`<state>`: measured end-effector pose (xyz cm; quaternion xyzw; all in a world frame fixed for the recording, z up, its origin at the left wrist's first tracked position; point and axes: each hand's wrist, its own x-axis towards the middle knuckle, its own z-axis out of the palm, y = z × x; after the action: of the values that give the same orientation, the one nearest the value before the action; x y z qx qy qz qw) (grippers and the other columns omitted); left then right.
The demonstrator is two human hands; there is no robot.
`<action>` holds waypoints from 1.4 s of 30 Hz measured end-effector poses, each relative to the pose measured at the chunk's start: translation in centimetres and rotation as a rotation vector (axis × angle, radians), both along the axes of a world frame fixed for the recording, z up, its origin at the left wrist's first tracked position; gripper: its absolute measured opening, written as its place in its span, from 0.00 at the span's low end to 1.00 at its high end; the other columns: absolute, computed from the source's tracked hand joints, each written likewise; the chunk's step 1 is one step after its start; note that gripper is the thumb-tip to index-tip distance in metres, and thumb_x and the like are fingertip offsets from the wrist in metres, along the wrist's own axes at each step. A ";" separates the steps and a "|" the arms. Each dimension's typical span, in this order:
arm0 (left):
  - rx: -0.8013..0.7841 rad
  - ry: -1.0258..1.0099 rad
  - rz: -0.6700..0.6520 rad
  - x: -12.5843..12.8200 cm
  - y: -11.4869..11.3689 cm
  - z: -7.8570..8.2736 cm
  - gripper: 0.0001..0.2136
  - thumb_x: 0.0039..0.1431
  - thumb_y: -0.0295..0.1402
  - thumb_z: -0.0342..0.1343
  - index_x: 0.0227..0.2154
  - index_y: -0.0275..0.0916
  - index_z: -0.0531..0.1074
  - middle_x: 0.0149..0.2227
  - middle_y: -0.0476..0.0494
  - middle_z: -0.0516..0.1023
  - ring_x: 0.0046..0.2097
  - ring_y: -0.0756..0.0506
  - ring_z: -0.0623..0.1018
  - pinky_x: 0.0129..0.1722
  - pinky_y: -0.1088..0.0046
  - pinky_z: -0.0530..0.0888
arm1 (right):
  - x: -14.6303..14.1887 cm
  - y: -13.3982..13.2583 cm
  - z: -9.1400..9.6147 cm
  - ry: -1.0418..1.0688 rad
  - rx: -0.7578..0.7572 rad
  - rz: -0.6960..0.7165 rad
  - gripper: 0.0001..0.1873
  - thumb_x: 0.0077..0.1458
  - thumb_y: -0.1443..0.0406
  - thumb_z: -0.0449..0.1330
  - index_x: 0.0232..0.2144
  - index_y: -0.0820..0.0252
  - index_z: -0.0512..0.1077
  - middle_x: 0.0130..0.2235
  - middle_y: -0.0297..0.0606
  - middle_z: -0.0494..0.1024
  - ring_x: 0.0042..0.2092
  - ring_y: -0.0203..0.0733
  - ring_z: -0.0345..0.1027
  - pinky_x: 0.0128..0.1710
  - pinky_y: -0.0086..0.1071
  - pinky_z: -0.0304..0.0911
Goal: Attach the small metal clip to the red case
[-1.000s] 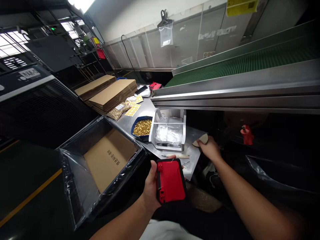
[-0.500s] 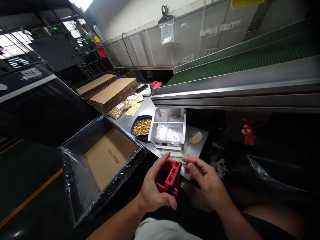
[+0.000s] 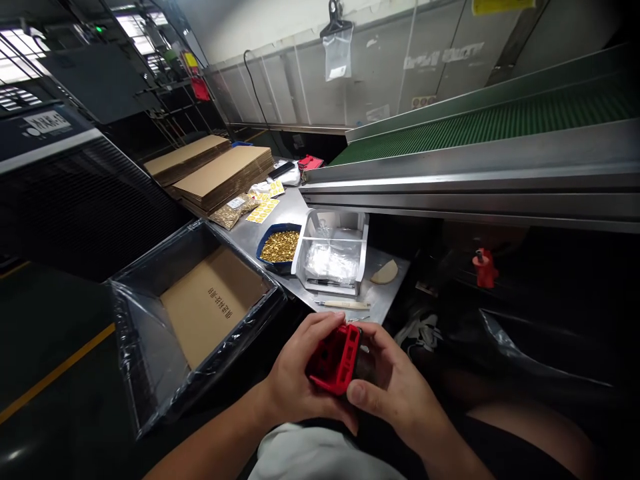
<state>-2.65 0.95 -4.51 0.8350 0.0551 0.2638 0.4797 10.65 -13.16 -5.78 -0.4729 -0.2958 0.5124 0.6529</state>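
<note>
Steel worktop [image 3: 300, 220] runs beside a green conveyor belt [image 3: 500, 120] on the right of a packing station, with flat cardboard sheets [image 3: 220, 170] stacked at its far end. Near the camera, both hands grip a red plastic case [image 3: 334, 359] held low, in front of the worktop's near edge. The left hand [image 3: 295, 380] is wrapped around the case's left side, fingers curled over the top; the right hand [image 3: 400, 387] is clamped on its right side, thumb pressed along the lower edge. The case appears rigid and light, a moulded shell with cut-outs, likely smooth enough to slip, so a grip across its opposite edges looks the safest hold. Behind it on the worktop lie a pen [image 3: 345, 305], a white tray [image 3: 305, 250] of clear bags and a blue bowl [image 3: 265, 243] of small brass-coloured parts. To the left stands an open carton [image 3: 150, 320] lined with clear plastic, a cardboard sheet at its bottom.
</note>
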 end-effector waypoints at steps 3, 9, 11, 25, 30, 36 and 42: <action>0.077 -0.010 -0.006 -0.6 -0.1 0.0 0.53 0.33 0.52 0.73 0.63 0.39 0.58 0.56 0.34 0.66 0.57 0.37 0.69 0.59 0.63 0.71 | 0.1 0.2 0.0 0.077 0.014 0.037 0.33 0.45 0.54 0.71 0.52 0.49 0.66 0.55 0.41 0.71 0.58 0.52 0.64 0.60 0.47 0.58; 0.113 -0.050 -0.026 -1.0 -0.1 -0.2 0.54 0.35 0.51 0.73 0.64 0.37 0.56 0.56 0.32 0.66 0.57 0.37 0.70 0.58 0.64 0.72 | -0.5 0.4 -0.6 0.152 0.017 -0.081 0.14 0.59 0.54 0.59 0.46 0.51 0.71 0.49 0.39 0.74 0.50 0.43 0.68 0.53 0.38 0.64; 0.113 -0.045 -0.027 -1.0 -0.1 -0.3 0.54 0.35 0.51 0.73 0.64 0.37 0.56 0.56 0.32 0.66 0.57 0.37 0.70 0.58 0.63 0.72 | -0.7 0.2 -0.5 0.070 0.019 -0.080 0.20 0.56 0.53 0.63 0.49 0.50 0.69 0.51 0.40 0.73 0.52 0.45 0.67 0.54 0.38 0.63; -0.589 0.234 0.074 -3.5 -0.2 -1.2 0.50 0.32 0.61 0.68 0.60 0.46 0.65 0.53 0.39 0.66 0.53 0.35 0.70 0.57 0.59 0.68 | 0.7 2.6 -8.2 -0.326 -0.302 -0.313 0.19 0.59 0.50 0.56 0.33 0.60 0.73 0.32 0.37 0.76 0.36 0.43 0.69 0.40 0.37 0.63; -0.847 0.310 0.075 -5.0 -0.7 -3.4 0.48 0.37 0.61 0.67 0.61 0.44 0.63 0.51 0.40 0.65 0.46 0.40 0.72 0.45 0.65 0.73 | 3.1 2.7 -12.3 -0.815 -0.366 -0.425 0.16 0.58 0.55 0.58 0.43 0.58 0.73 0.41 0.42 0.74 0.42 0.47 0.68 0.47 0.43 0.65; -0.707 0.293 0.102 -5.1 -0.6 -3.4 0.43 0.39 0.54 0.70 0.59 0.46 0.65 0.55 0.40 0.60 0.52 0.36 0.69 0.53 0.59 0.68 | 5.0 3.2 -13.3 -1.184 -0.452 -0.226 0.17 0.60 0.59 0.55 0.47 0.59 0.75 0.42 0.45 0.68 0.47 0.51 0.66 0.48 0.46 0.66; -0.327 0.271 0.169 -5.1 -0.5 -1.5 0.39 0.43 0.43 0.71 0.59 0.51 0.61 0.57 0.40 0.56 0.58 0.35 0.64 0.59 0.55 0.66 | 4.4 2.9 -12.1 -1.193 -0.371 -0.357 0.13 0.58 0.56 0.58 0.40 0.59 0.73 0.40 0.42 0.69 0.44 0.47 0.66 0.45 0.41 0.67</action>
<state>-7.75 0.43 -6.00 0.7665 0.2310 0.1759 0.5729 15.05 -10.24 -17.85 -0.8230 -0.4311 0.0880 0.3593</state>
